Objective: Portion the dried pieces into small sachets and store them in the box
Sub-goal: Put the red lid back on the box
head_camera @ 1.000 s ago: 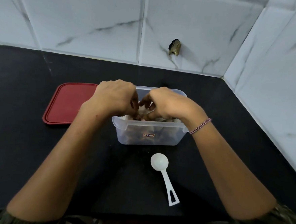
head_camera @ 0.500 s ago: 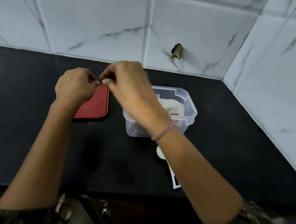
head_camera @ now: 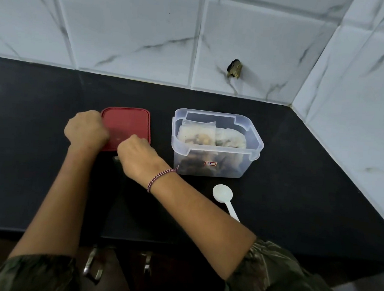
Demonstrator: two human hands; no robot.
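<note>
Several filled sachets (head_camera: pixel 198 132) in open clear box (head_camera: pixel 230 170); left hand (head_camera: pixel 86 130) and right hand (head_camera: pixel 138 158) curled at red lid (head_camera: pixel 127 123) (grip hidden)

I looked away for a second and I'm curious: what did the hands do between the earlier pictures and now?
Both hands came out of the box and moved left. Now the left hand sits at the left edge of the red lid, the right hand at its near corner, both curled; what they hold, if anything, is hidden. Box, sachets, lid and spoon look unmoved.
</note>
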